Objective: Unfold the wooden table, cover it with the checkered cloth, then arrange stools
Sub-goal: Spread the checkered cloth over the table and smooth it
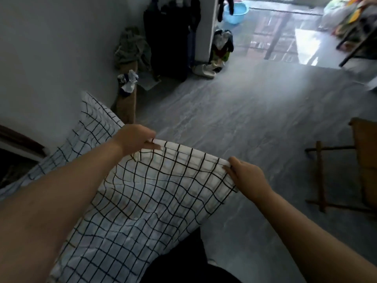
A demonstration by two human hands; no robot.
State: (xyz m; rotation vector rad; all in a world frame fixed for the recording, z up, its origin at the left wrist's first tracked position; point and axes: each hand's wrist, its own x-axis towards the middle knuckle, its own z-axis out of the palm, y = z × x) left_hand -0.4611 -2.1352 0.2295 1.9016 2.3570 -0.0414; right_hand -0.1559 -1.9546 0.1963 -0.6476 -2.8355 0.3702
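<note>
The white cloth with a black check point(155, 193) hangs spread in front of me, held up by its top edge. My left hand point(134, 139) pinches the left corner of that edge. My right hand point(246, 176) grips the right corner, lower and closer to me. The rest of the cloth trails down to the left and toward my legs. At the right edge of the view a wooden piece of furniture point(363, 164) with thin crossbars stands on the floor; whether it is the table or a stool I cannot tell.
Grey tiled floor point(244, 111) stretches ahead. A narrow wooden stool point(126, 105) with rags on top stands by the left wall. Dark hanging clothes point(169, 37), a pile of laundry and slippers point(204, 70) lie beyond. A blue basin point(236, 11) sits at the back.
</note>
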